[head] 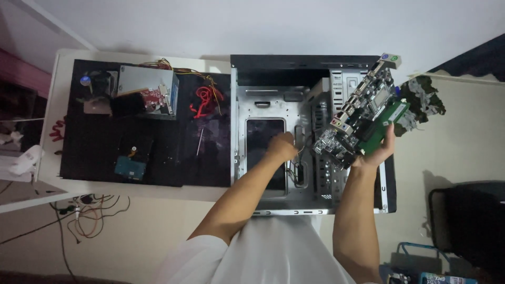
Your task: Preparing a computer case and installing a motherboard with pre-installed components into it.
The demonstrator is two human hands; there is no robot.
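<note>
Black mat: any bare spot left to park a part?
Bare: black mat left of the hard drive, and between it and the screwdriver. Crowded: top edge, with power supply, red cables. Both hands sit at the case.

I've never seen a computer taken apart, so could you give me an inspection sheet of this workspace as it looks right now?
Surface: white table under a black mat.
Job's things: open computer case, lying on its side; motherboard lifted, tilted above the case.
Clutter: power supply box, hard drive, cooler fan, screwdriver on the mat.
Hands: left hand reaches inside the case, at its wires; right hand grips the motherboard's edge.
Cables: red cable on the mat; loose leads on the floor.
Surroundings: pale floor, dark bag at right; no other people seen.
</note>
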